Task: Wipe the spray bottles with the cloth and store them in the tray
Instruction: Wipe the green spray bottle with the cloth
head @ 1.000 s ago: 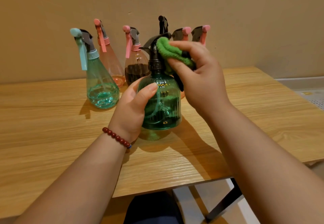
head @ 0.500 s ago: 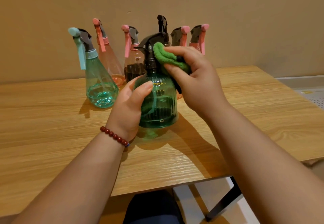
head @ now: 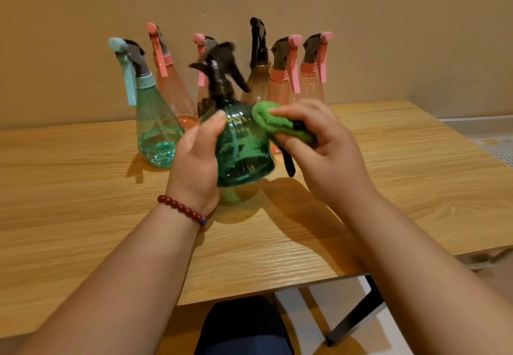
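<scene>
Green bottle (head: 244, 149) gripped by left hand (head: 195, 165); right hand (head: 319, 146) pinches cloth (head: 277, 121) against it

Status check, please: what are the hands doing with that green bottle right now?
Left hand grips the dark green bottle. Right hand presses the green cloth on its shoulder. Other bottles stand behind; no tray in view.

The dark green spray bottle (head: 244, 149), fitted with a black trigger head, is upright with the folded green cloth (head: 280, 124) pressed to its right shoulder; behind it stand one teal bottle (head: 155, 129), four pink bottles (head: 280, 88) and one brown bottle (head: 258, 79).
</scene>
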A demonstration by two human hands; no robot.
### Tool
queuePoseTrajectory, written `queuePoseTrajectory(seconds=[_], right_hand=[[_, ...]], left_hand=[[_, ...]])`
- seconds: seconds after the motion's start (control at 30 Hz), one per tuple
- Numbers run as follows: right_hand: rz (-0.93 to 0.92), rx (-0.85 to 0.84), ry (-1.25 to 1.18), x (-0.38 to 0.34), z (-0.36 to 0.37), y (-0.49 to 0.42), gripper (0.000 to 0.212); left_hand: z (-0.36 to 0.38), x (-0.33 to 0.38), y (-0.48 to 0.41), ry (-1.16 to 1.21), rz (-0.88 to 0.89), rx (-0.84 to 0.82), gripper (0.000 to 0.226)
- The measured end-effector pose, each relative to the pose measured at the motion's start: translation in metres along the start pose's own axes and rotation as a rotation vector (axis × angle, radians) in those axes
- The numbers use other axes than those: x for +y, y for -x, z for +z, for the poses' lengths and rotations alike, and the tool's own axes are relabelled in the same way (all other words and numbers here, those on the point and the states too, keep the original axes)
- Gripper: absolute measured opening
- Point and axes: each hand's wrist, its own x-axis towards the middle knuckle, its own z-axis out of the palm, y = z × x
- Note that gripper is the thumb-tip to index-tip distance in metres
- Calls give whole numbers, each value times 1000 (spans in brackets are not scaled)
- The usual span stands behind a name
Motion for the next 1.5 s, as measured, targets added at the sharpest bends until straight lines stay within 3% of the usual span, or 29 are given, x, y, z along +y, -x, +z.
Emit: queuePoseTrajectory(seconds=[0.17,0.27,0.43,0.63,0.7,0.8,0.93,1.0,1.13,1.27,1.33,1.43,1.5], right_hand=[[11,56,-7,0,5,5,33],[5,145,2,-2,11,0,32],[-86,72,31,1,18,18,34],[23,66,16,-13,29,11,42],[19,148,36,-13,31,6,37],[-40,246,73,-10,35,8,32],[-231,147,145,-8,39,21,33],[-170,184,123,-6,36,17,33],[124,245,-78,-7,34,13,32],[63,185,2,-9,37,21,41],[103,191,-35,-8,34,18,35],[200,173,-130,-7,28,15,31],[234,157,-126,-7,25,15,35]], left_hand=[[1,3,-1,-11,-2,90,79],[3,-1,0,-26,3,50,66],[3,2,1,0,18,121,72],[6,-2,0,26,24,-12,46],[6,-3,0,2,34,-35,46],[7,-4,1,-13,49,-34,52],[6,-4,0,-14,73,-13,60],[8,-4,1,-47,64,-22,60],[10,-3,4,-78,47,-18,66],[10,-3,5,-70,33,5,70],[11,-2,5,-101,24,26,77],[11,-1,6,-175,34,76,107],[9,-1,7,-237,53,93,102]])
